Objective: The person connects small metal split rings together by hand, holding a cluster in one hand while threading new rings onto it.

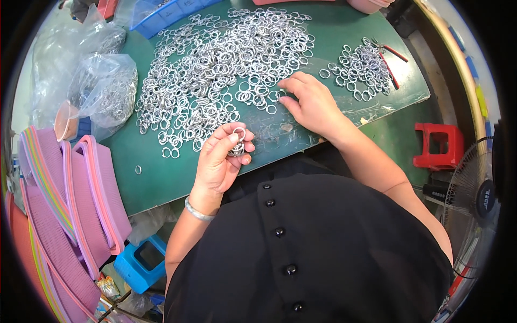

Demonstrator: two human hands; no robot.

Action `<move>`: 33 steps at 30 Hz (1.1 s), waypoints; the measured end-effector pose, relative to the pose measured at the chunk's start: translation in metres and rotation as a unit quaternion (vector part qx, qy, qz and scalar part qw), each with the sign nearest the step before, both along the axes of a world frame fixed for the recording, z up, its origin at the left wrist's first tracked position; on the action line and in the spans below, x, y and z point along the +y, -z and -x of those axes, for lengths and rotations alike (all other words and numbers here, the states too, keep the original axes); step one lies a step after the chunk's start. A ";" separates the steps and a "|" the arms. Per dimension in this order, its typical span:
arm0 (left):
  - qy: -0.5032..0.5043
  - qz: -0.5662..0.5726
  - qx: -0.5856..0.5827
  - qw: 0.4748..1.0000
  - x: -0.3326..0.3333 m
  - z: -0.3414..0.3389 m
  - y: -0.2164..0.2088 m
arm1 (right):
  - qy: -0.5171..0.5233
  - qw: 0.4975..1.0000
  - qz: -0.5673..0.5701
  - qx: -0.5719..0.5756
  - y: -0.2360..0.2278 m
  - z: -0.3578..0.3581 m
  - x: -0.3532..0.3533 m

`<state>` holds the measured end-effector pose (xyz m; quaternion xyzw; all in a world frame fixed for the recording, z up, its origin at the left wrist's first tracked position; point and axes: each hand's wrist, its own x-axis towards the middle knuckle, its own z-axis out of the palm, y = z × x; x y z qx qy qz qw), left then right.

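Observation:
My left hand [219, 156] is closed around several silver metal rings [236, 151], with one ring held up at the thumb and fingertips. It stays just above the table's near edge. My right hand [311, 102] reaches to the near right side of a large pile of metal rings [215, 70]. Its thumb and index finger are apart, with a loose ring by the fingertips; I see nothing firmly gripped. The rings are thin and round, some with small tabs, lying overlapped on the green table [156, 188].
A smaller ring heap [362, 70] and red-handled pliers [392, 67] lie at the right. At the back stands a blue bin [172, 16]. Clear plastic bags [105, 86] and purple baskets [94, 199] crowd the left. Below are a blue stool [141, 264], a red stool [439, 145] and a fan [474, 194].

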<state>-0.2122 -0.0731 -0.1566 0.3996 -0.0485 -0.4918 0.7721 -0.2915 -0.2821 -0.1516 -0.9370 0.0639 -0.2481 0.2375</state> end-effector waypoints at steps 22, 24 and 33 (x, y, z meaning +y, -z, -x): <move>0.038 -0.047 -0.034 0.998 -0.013 0.005 -0.022 | -0.214 0.768 -0.604 0.017 -0.002 0.002 0.022; 0.039 -0.058 -0.047 0.996 -0.012 0.005 -0.023 | -0.216 0.778 -0.590 0.009 -0.003 0.002 0.025; 0.025 -0.091 -0.066 0.993 -0.015 0.008 -0.024 | -0.234 0.921 -0.301 -0.076 -0.012 0.003 0.030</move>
